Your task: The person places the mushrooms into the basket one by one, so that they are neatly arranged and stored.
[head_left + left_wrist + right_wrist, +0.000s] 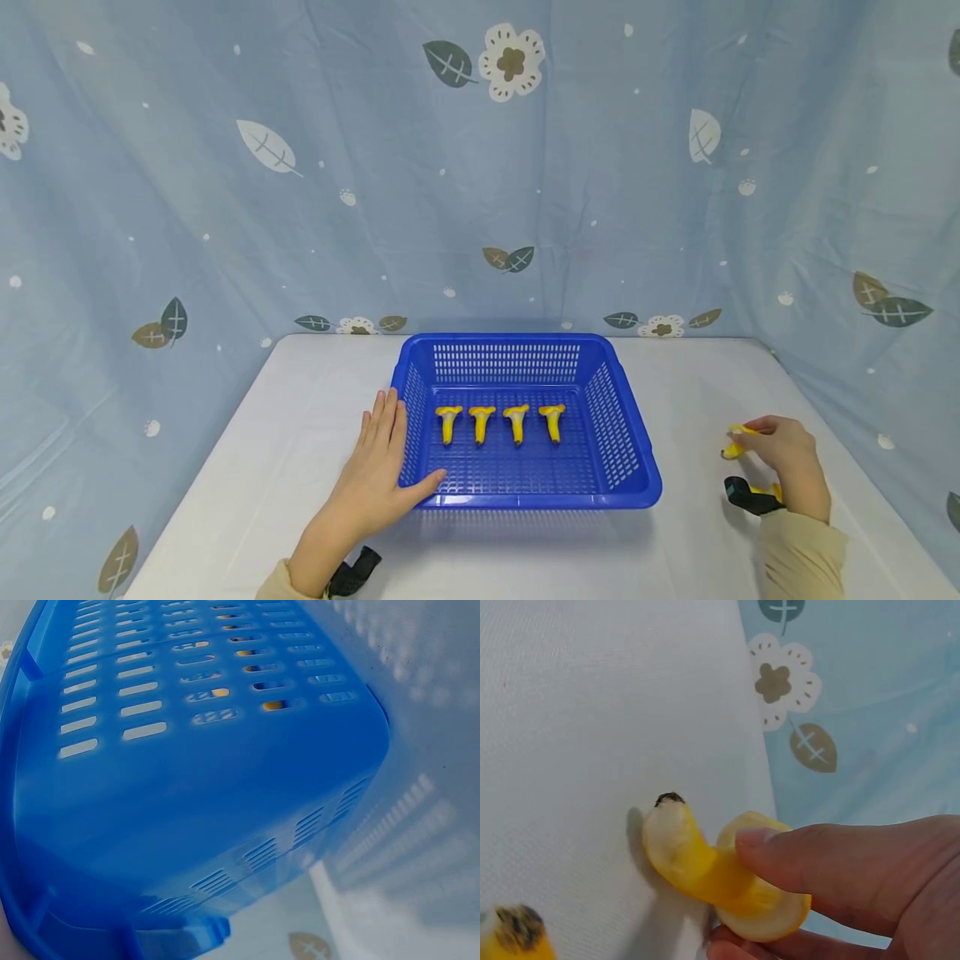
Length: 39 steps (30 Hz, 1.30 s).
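At three o'clock from the one rectangular blue plastic basket [540,502] with slotted walls, the right hand [783,454] pinches one yellow mushroom-shaped piece [720,877] with a pale, flared cap between its thumb and fingers. That piece is over the right part of the white-covered bench [330,383]; whether it touches the surface cannot be told. Its long axis slants in the head view, the bent stem and dark tip pointing toward seven o'clock. On the basket floor lie four matching pieces [481,423] in one spaced row, long axes all close to the twelve-to-six line, caps toward twelve and stems toward six. Another yellow piece [516,934], partly out of sight, lies at seven o'clock from the right hand, making six in all. At nine o'clock, the left hand [378,471] rests against the basket's rim, fingers extended straight and gripping nothing, its thumb spread over the corner at eight o'clock. Two black wrist mounts [356,572] show, one per wrist. Toward twelve o'clock hangs a light blue cloth [390,192] printed with leaves and four white flowers, one cut by the left edge.
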Motion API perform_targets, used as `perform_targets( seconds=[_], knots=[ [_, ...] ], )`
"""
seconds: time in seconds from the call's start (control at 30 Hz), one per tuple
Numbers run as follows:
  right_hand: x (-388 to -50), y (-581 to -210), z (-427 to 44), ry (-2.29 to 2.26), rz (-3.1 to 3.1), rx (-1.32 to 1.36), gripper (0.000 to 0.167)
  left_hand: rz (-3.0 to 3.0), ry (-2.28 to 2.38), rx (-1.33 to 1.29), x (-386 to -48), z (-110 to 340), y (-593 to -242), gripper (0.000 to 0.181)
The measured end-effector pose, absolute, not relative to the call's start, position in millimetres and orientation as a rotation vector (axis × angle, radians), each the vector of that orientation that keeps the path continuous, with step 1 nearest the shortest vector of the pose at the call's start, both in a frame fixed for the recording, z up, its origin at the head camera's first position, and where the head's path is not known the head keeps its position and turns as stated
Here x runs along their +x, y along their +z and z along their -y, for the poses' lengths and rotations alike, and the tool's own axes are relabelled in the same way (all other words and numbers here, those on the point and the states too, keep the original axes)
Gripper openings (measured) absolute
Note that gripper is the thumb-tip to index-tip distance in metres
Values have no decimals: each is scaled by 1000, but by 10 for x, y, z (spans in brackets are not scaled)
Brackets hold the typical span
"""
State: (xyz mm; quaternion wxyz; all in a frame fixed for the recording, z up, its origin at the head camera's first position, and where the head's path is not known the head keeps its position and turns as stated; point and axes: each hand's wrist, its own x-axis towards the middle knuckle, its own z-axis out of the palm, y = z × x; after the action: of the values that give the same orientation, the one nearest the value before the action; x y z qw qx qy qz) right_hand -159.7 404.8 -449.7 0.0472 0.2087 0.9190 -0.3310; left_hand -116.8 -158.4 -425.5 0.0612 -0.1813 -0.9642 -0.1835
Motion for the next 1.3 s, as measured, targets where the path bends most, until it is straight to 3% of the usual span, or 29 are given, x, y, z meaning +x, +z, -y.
perform_targets(
  seconds=[0.57, 1.07, 1.3],
  knots=[
    [-1572, -4486, -3975, -1108, -2771, 720, 45, 2906, -569, -545, -1137, 1595, -4238, 109],
    [-1571, -4330, -3895, -1256, -2842, 635, 55, 2894, -565, -556, -1160, 1602, -4235, 109],
    [-1577, -4221, -3770, -1323, -2934, 594, 51, 2867, -577, -569, -1168, 1585, -4244, 109]
  ],
)
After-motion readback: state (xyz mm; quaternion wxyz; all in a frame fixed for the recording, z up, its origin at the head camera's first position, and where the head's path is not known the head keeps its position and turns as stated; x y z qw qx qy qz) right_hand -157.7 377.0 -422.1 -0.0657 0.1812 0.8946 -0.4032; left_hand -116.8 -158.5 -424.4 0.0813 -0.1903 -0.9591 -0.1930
